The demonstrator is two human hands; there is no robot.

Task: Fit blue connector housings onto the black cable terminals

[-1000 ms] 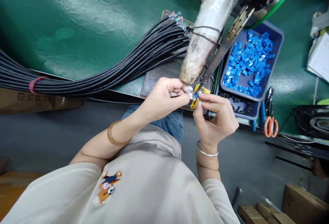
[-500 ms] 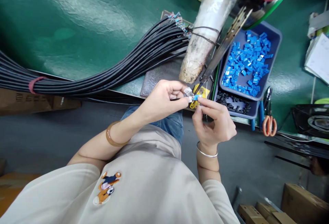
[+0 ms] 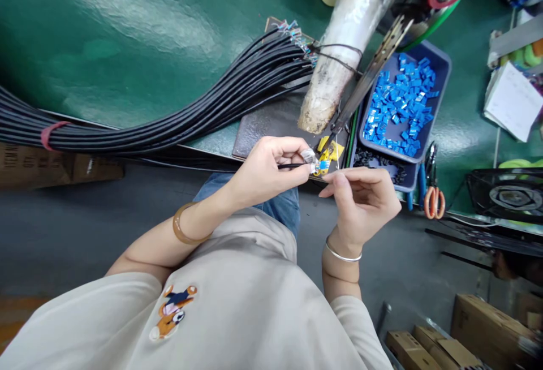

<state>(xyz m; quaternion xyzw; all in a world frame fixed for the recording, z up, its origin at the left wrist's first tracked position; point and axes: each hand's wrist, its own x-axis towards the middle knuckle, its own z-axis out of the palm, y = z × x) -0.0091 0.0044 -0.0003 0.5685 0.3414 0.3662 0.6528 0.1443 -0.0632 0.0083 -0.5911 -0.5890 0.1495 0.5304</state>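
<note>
My left hand point(image 3: 275, 163) is closed on a black cable point(image 3: 291, 165). At the cable's stripped end, just past my left fingertips, is a small blue connector point(image 3: 324, 164). My right hand point(image 3: 362, 200) is to the right of the connector, apart from it, its thumb and fingers pinched at a thin silvery wire point(image 3: 337, 152). Directly above the connector, a soldering iron point(image 3: 348, 110) slants down with its dark tip near a yellow piece point(image 3: 331, 148). Part of the cable is hidden by my left hand.
A thick bundle of black cables point(image 3: 190, 112) lies along the green table point(image 3: 148, 36). A wrapped white tube point(image 3: 326, 81) hangs over the work spot. At right stand a bin point(image 3: 441, 84) of blue connectors, a lower bin of black parts point(image 3: 377, 163) and orange-handled scissors point(image 3: 434, 202).
My right hand has drawn back from the blue connector, slightly right and down, and its fingers now meet the thin wire. The left hand keeps its grip on the cable.
</note>
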